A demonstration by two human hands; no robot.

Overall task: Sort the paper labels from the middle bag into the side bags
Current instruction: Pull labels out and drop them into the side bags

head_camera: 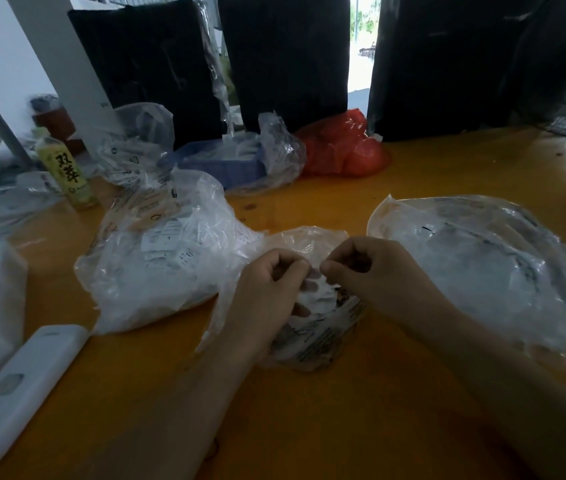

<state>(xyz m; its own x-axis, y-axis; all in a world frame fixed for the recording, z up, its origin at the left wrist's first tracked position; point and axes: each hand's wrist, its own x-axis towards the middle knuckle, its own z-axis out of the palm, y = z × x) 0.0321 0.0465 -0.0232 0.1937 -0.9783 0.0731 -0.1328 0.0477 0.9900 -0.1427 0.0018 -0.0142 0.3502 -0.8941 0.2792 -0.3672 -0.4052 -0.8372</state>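
Left hand: the left hand (271,289) comes up from the lower centre of the frame, fingers curled, fingertips pinching white paper labels (319,299) over the middle bag.
Right hand: the right hand (375,275) reaches in from the lower right, knuckles up, thumb and forefinger pinching the same bunch, tips almost touching the left's.
Middle bag: small clear crumpled plastic bag (312,337) at frame centre, under both hands, printed labels inside.
Left side bag: large clear plastic bag (157,258), centre left, full of labels.
Right side bag: flat clear plastic bag (482,268), centre right.
Table: orange-yellow wooden table (343,410).
Near left: white rectangular device (22,389).
Far: yellow drink bottle (67,171) upper left; red plastic bag (343,147) upper centre.
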